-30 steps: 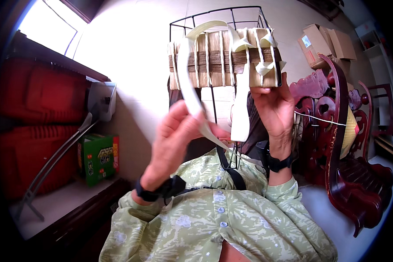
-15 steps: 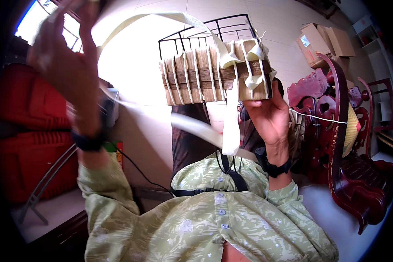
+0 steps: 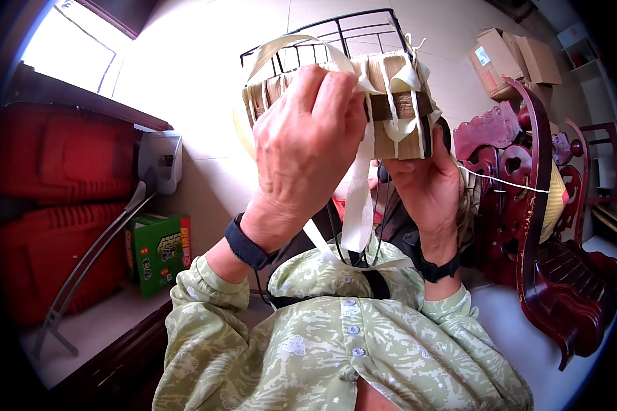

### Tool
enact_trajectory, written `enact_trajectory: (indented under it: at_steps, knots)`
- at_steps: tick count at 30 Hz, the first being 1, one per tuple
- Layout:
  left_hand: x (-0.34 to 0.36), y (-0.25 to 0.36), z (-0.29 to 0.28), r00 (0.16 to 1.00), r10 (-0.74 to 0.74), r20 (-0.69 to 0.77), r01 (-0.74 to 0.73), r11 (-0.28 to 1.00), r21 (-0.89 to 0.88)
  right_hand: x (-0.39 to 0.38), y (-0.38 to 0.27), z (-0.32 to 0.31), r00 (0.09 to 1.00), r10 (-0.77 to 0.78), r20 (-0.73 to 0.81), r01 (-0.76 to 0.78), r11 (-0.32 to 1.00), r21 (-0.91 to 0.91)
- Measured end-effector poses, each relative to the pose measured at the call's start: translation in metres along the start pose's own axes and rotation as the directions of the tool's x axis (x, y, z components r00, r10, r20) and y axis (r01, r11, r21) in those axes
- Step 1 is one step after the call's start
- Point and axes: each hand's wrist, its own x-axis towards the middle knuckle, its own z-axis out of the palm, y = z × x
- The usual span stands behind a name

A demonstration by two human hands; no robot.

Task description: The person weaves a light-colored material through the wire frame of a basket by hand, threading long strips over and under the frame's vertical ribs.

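Observation:
A basket-like piece (image 3: pixel 397 140) with a black wire frame (image 3: pixel 343 34) has tan, brown-banded strips bound on by pale cords. Gripping its lower right corner from below is my right hand (image 3: pixel 428 188), thumb at the edge. My left hand (image 3: pixel 305 130) covers much of the piece's front, its fingers curled together at the cream ribbon; the fingertips are partly hidden. That ribbon (image 3: pixel 360 205) loops over the top, threads through the right end in folds, and hangs toward my lap.
To the left are stacked red plastic chairs (image 3: pixel 62 157), a green box (image 3: pixel 159 250) and a grey metal leg (image 3: pixel 92 267). A carved dark-red wooden chair (image 3: pixel 538 205) stands at right, with cardboard boxes (image 3: pixel 511 65) behind it.
My left hand has come down from the upper left to the front of the piece. The ribbon's wide loop has drawn in closer. My right hand keeps its grip.

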Motion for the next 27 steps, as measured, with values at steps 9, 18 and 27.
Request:
enact_trajectory:
  at_steps: [9, 18, 27]
  knots:
    - [0.005, -0.003, -0.001, 0.969, 0.244, -0.051, -0.241, 0.969, 0.057, -0.001, -0.003, -0.015, 0.990, 0.093, 0.108, -0.099, 0.994, 0.054]
    - [0.002, -0.009, -0.002, 0.947, 0.321, -0.024, -0.320, 0.947, 0.027, -0.002, -0.001, -0.018, 0.992, 0.073, 0.105, -0.077, 0.997, 0.030]
    - [-0.007, -0.018, -0.007, 0.944, 0.326, 0.054, -0.325, 0.945, -0.029, -0.004, -0.001, -0.013, 0.999, 0.038, 0.023, -0.039, 0.999, 0.034]
